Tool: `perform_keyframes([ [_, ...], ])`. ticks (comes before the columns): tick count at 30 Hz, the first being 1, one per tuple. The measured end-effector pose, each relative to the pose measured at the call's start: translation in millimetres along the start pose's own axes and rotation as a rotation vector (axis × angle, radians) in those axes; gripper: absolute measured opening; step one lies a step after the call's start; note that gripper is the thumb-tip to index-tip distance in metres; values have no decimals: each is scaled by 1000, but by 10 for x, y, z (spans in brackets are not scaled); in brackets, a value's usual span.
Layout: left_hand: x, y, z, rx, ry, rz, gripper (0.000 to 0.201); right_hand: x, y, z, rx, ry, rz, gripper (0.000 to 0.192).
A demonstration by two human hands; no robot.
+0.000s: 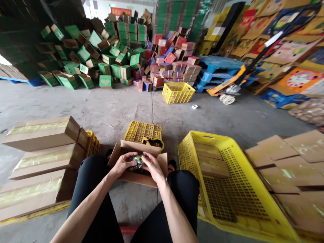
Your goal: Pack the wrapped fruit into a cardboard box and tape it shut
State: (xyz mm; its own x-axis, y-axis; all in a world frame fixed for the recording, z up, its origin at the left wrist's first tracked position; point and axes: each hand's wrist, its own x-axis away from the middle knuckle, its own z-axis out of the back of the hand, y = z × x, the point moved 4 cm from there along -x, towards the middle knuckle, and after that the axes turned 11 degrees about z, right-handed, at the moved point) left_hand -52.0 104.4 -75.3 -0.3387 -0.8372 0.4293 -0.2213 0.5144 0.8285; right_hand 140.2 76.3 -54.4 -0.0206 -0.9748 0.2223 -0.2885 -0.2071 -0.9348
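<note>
An open cardboard box (141, 180) stands between my knees, its flaps folded outward. Over its opening, my left hand (124, 163) and my right hand (152, 164) grip a clear plastic bag (138, 161) with something green in it; what the green thing is, I cannot make out. The fingers of both hands are curled in on the bag from either side. Just beyond the box lies a tape dispenser (152, 141) with a black handle and yellow tape, on an upturned yellow crate (143, 131). My hands partly hide the inside of the box.
On my right stands a large yellow crate (235, 162) with cardboard boxes (212, 162) inside. Taped cartons (43, 162) are stacked at left, more cartons (291, 168) at far right. Farther off are a yellow basket (178, 93), a pallet jack (233, 84) and heaped green boxes (105, 81).
</note>
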Motion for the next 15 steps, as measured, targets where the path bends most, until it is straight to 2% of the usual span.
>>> perform_keyframes([
  [4,-16,17,-10,100,-33,-27,78,13,-16,-8,-37,10,29,54],
  [6,-19,-1,-10,131,-38,13,74,3,-28,-7,-45,9,49,53],
  [10,-3,-62,-28,56,-93,119,57,-23,-39,-16,-9,-29,92,48],
  [15,3,-41,7,-1,-13,70,52,-16,-74,-43,47,-73,132,47],
])
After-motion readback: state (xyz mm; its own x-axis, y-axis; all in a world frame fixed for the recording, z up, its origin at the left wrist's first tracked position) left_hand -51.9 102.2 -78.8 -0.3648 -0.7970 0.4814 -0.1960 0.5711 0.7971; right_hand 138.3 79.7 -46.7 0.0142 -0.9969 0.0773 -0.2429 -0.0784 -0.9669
